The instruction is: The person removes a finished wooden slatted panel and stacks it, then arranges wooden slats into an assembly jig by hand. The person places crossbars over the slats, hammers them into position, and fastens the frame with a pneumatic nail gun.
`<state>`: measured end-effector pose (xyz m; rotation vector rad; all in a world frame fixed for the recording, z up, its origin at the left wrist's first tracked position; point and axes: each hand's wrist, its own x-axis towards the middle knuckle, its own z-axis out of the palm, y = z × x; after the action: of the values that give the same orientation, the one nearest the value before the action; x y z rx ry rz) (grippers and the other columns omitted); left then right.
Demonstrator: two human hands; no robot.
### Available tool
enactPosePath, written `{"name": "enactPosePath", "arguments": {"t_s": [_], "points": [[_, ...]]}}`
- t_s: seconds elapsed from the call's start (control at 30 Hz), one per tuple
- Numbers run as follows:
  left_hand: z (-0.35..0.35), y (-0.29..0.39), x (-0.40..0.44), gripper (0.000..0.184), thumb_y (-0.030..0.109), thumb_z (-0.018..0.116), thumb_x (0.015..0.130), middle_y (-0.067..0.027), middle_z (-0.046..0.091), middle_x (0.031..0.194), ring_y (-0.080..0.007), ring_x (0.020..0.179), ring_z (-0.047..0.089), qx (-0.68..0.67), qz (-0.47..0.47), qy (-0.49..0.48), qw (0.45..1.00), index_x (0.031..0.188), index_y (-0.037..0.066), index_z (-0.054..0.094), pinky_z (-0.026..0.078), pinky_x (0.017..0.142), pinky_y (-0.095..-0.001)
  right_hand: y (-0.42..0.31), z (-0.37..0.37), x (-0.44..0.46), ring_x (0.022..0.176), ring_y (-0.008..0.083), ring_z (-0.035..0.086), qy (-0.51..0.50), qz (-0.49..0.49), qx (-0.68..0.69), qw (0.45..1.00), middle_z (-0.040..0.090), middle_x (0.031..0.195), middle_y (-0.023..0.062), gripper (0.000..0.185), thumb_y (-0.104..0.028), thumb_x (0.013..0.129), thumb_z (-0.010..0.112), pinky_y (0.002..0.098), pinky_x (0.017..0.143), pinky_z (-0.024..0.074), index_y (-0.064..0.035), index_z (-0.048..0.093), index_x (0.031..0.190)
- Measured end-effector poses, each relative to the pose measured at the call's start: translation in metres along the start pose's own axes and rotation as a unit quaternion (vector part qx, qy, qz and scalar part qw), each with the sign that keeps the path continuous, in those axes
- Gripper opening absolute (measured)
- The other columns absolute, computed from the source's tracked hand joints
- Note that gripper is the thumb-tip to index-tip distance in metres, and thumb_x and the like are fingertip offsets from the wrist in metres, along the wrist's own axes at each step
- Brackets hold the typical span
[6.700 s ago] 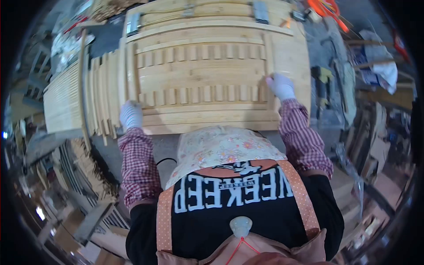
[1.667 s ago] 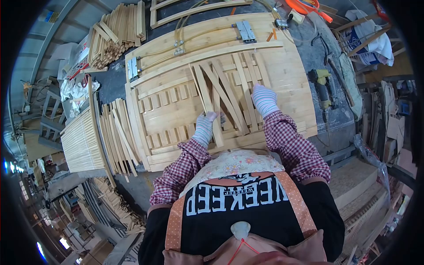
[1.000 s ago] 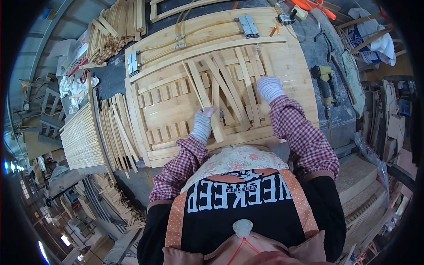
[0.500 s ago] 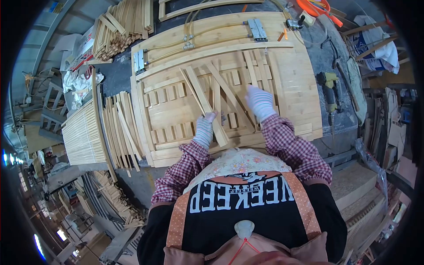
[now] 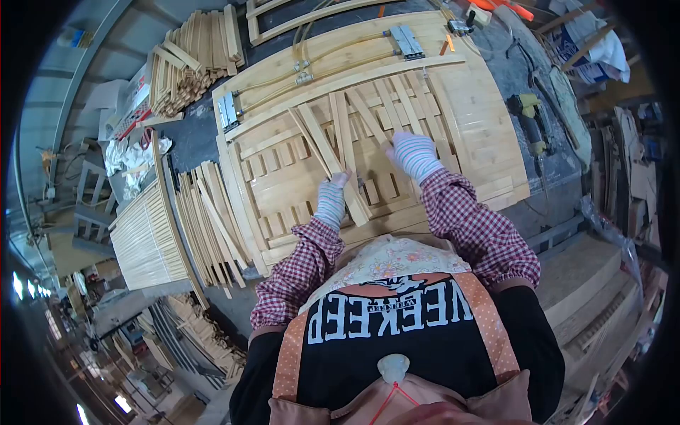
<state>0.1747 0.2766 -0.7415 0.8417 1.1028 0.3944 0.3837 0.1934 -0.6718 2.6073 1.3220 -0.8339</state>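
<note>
My left hand [image 5: 331,201], in a striped glove with bare fingertips, is closed around the lower part of wooden slats [image 5: 322,152] that lean across the jig board. My right hand [image 5: 416,154], gloved likewise, is closed at the lower end of a slanting slat [image 5: 366,113]; its fingertips are partly hidden. Between the hands another loose slat [image 5: 341,127] lies over the board. Beneath them, the wooden jig board [image 5: 489,142] carries rows of short blocks [image 5: 283,156]. More slats [image 5: 407,103] lie upright at the right of the rows.
Metal clamps with hoses [image 5: 406,42] are fixed along the board's far side. Slat piles stand at the far left [image 5: 188,67] and near left [image 5: 209,219]. A bundle of thin strips [image 5: 149,237] lies beyond. A power tool [image 5: 528,117] rests on the right.
My right hand has moved left and closed on the slanting slat, which earlier lay free across the board. My left hand keeps its grip. The whole view has turned slightly.
</note>
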Motion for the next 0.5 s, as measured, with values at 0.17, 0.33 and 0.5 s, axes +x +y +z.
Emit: {"name": "enactPosePath", "arguments": {"t_s": [0.17, 0.33, 0.5], "points": [[-0.014, 0.001, -0.01, 0.025, 0.022, 0.067, 0.079, -0.0097, 0.065, 0.081, -0.0189, 0.066, 0.063, -0.03, -0.012, -0.031, 0.999, 0.091, 0.001, 0.061, 0.051, 0.063, -0.0268, -0.018, 0.002, 0.001, 0.079, 0.0306, 0.065, -0.011, 0.055, 0.049, 0.997, 0.069, 0.087, 0.0104, 0.031, -0.03, 0.086, 0.051, 0.0392, 0.071, 0.0506, -0.0034, 0.067, 0.091], [-0.039, -0.006, -0.01, 0.026, 0.023, 0.068, 0.079, -0.0095, 0.065, 0.081, -0.0183, 0.068, 0.063, -0.002, -0.012, -0.025, 1.0, 0.091, 0.001, 0.062, 0.051, 0.064, -0.0277, -0.047, -0.008, -0.006, 0.081, 0.0323, 0.065, -0.053, 0.099, 0.02, 0.994, 0.069, 0.088, 0.0123, 0.03, -0.028, 0.084, 0.052, 0.0398, 0.073, 0.0505, -0.0034, 0.067, 0.092], [-0.041, -0.003, -0.012, 0.025, 0.022, 0.068, 0.078, -0.0098, 0.064, 0.082, -0.0192, 0.068, 0.062, -0.037, -0.038, -0.036, 0.998, 0.092, 0.002, 0.061, 0.051, 0.063, -0.0288, -0.013, 0.009, 0.001, 0.083, 0.0332, 0.064, 0.051, 0.048, 0.05, 0.996, 0.068, 0.09, 0.0143, 0.028, -0.026, 0.083, 0.052, 0.0409, 0.072, 0.0505, -0.0044, 0.067, 0.092]]}}
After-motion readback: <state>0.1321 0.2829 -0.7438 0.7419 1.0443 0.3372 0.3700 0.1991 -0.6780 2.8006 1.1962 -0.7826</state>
